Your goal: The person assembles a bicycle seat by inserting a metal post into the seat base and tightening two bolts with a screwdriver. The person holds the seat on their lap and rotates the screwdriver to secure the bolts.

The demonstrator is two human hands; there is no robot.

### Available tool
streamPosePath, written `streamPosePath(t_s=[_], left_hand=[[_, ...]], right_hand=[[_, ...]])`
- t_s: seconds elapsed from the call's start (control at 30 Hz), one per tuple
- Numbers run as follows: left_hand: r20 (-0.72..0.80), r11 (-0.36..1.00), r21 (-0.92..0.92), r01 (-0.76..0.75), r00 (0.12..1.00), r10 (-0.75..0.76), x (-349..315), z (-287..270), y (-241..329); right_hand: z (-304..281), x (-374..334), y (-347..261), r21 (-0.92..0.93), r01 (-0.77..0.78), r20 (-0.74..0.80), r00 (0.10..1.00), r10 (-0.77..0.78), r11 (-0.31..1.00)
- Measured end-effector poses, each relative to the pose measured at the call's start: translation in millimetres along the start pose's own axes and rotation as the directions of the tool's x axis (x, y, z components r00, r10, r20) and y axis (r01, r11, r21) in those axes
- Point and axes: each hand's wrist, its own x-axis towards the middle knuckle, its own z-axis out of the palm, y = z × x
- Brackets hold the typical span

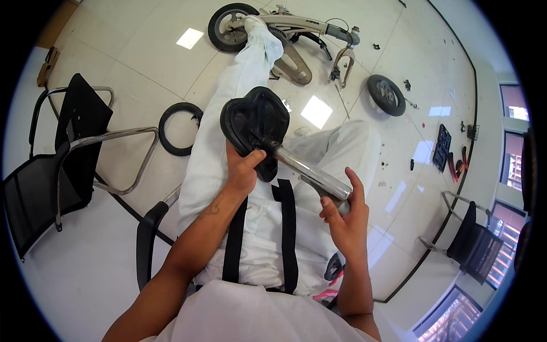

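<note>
A black bicycle saddle (pixel 242 122) lies tilted above my lap, its hollow underside turned up toward me. My left hand (pixel 242 171) is closed round the saddle's edge, with the thumb pressed near the clamp. From that clamp a shiny metal seat post (pixel 310 170) runs down to the right. Around the post's free end, my right hand (pixel 348 222) has its thumb and index finger spread apart. Whether those fingers touch the tube is hard to tell. Two black straps (pixel 289 239) hang over my white trousers below the saddle.
A partly dismantled bicycle frame (pixel 307 24) lies ahead by my outstretched foot. Loose on the floor are a wheel (pixel 386 95), a tyre (pixel 162 130), a black tool case (pixel 441 148) and red-handled tools (pixel 458 165). Black chairs stand left (pixel 85 119) and right (pixel 476 242).
</note>
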Motion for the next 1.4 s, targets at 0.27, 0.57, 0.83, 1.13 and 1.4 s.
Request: streamPosePath(t_s=[0.27, 0.57, 0.83, 1.13, 1.4], left_hand=[[-0.035, 0.998, 0.051, 0.046, 0.998, -0.044, -1.8, 0.4, -8.3], [0.046, 0.999, -0.03, 0.041, 0.998, -0.039, -4.3, -5.3, -2.2], [0.146, 0.999, -0.002, -0.041, 0.988, 0.041, -4.1, -5.1, 1.2], [0.014, 0.996, 0.078, -0.053, 0.999, 0.052, -5.2, -4.8, -10.3], [0.029, 0.998, 0.057, -0.015, 0.999, 0.014, -4.5, -2.4, -3.5]], right_hand=[[-3.4, 2.4, -3.7, -0.447, 0.161, -0.026, 0.981, -0.193, 0.88], [5.2, -8.3, -3.6, -0.308, 0.082, -0.101, 0.988, -0.119, 0.948], [8.3, 1.5, 3.8, 0.113, -0.287, -0.059, 0.954, 0.295, 0.951], [-2.2, 6.8, 11.4, -0.252, 0.082, -0.052, 0.994, -0.098, 0.964], [-10.3, 5.9, 14.5, -0.471, 0.174, 0.074, 0.985, -0.157, 0.865]])
